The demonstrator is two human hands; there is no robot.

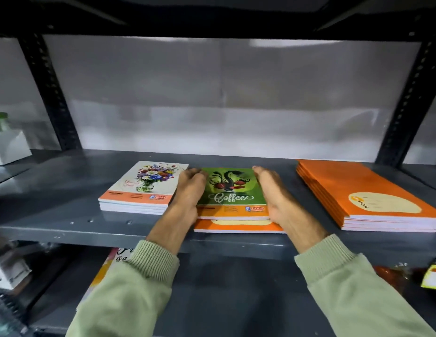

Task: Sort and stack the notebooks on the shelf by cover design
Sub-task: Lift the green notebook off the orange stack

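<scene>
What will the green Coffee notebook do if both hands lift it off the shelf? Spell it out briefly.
The green Coffee notebook looks thin and soft-covered, so it would probably bend if lifted by one edge. Its cover shines, so it may slide off the orange notebook underneath. The left hand and right hand flank it, likely steadying it.

Both arms reach forward in pale green sleeves; the left hand [187, 190] and right hand [280, 198] face each other, fingers extended, palms inward.

"Coffee", "GOLD" on green notebook [230, 190]; "GOLD" on floral notebook [149, 183].
</scene>
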